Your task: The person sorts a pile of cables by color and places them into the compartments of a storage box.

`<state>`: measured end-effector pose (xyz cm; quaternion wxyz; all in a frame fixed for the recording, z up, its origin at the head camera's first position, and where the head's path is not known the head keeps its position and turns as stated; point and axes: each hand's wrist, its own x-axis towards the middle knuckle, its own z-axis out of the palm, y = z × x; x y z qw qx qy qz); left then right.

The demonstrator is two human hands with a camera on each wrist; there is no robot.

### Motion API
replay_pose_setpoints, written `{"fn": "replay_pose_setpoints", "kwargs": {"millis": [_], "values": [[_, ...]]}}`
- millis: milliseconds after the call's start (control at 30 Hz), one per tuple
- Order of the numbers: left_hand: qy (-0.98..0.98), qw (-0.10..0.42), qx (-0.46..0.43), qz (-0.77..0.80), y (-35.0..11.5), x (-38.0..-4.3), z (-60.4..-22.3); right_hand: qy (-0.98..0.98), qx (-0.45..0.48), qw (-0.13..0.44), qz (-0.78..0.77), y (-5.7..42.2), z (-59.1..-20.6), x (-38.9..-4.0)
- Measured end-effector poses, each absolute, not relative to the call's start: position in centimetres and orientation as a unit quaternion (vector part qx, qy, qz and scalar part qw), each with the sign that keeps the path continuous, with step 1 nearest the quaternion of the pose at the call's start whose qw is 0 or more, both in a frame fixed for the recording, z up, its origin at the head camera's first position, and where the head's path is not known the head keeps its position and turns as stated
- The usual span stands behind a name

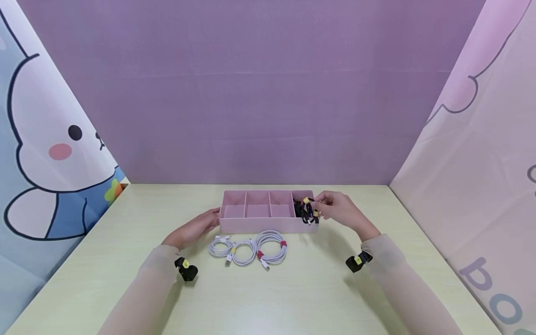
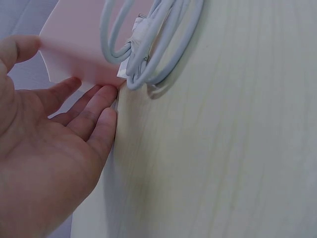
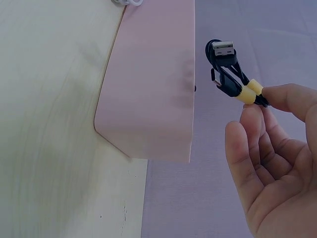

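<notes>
A pink organizer box (image 1: 268, 226) with a row of compartments stands on the table. Over its right-end compartment, my right hand (image 1: 341, 210) pinches a coiled black USB cable (image 3: 228, 82) with yellow ties. The right wrist view shows that cable above the box's rim, held between thumb and fingertips. Other dark cables (image 1: 297, 208) lie in the same compartment, partly hidden. At the box's left end my left hand (image 1: 196, 229) touches the wall with fairly straight fingers (image 2: 94, 111). White coiled cables (image 1: 272, 246) lie before the box, bound with red and yellow ties.
The pale wooden table (image 1: 268, 302) extends in front and to both sides of the box. Behind it rises a purple backdrop (image 1: 259, 102). Printed cloths flank the table, the left cloth (image 1: 46, 139) bearing a cartoon animal.
</notes>
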<state>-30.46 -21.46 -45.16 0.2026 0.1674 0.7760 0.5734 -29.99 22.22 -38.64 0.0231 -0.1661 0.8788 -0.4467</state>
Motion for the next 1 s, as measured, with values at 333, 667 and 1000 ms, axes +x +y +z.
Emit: {"fn": "replay_pose_setpoints", "kwargs": {"millis": [333,667,1000], "values": [[0.775,0.203,0.17,0.574,-21.5,-30.5,-45.2,0.875,-0.157,0.013,-0.457,22.2,-38.8,-30.5],[0.774,0.206,0.164,0.575,-21.5,-30.5,-45.2,0.879,-0.14,-0.006,-0.456,22.1,-38.8,-30.8],[0.775,0.204,0.166,0.574,-21.5,-30.4,-45.1,0.875,-0.129,-0.012,-0.467,22.0,-39.1,-31.3]]}}
